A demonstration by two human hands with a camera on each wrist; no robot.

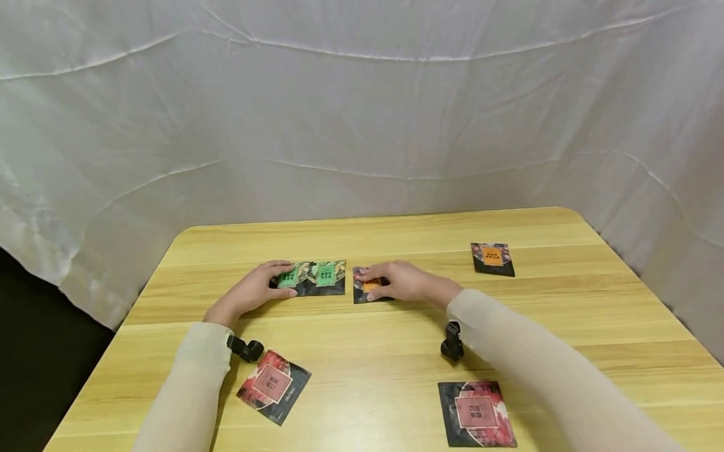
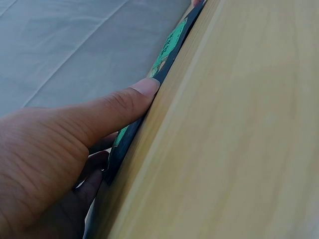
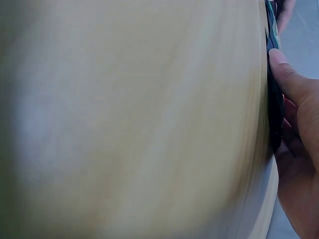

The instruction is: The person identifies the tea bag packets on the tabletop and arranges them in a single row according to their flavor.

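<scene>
Two green-and-black sachets lie side by side at the table's far middle. My left hand [image 1: 253,291] holds the left green sachet [image 1: 288,278], thumb on its near edge and fingers along its far edge. The right green sachet [image 1: 326,276] is uncovered. A narrow gap separates it from an orange-labelled black sachet [image 1: 364,294], which my right hand [image 1: 404,282] grips from the right, thumb at the near edge. That hand hides the right part of the orange sachet. In the right wrist view its dark edge [image 3: 275,109] shows between thumb and fingers.
Another orange-labelled sachet [image 1: 492,259] lies at the back right. One red-and-black sachet [image 1: 274,387] sits near my left forearm, turned at an angle. A second red sachet [image 1: 478,414] is at the front right. Behind the wooden table [image 1: 366,359] hangs a pale curtain [image 1: 358,120].
</scene>
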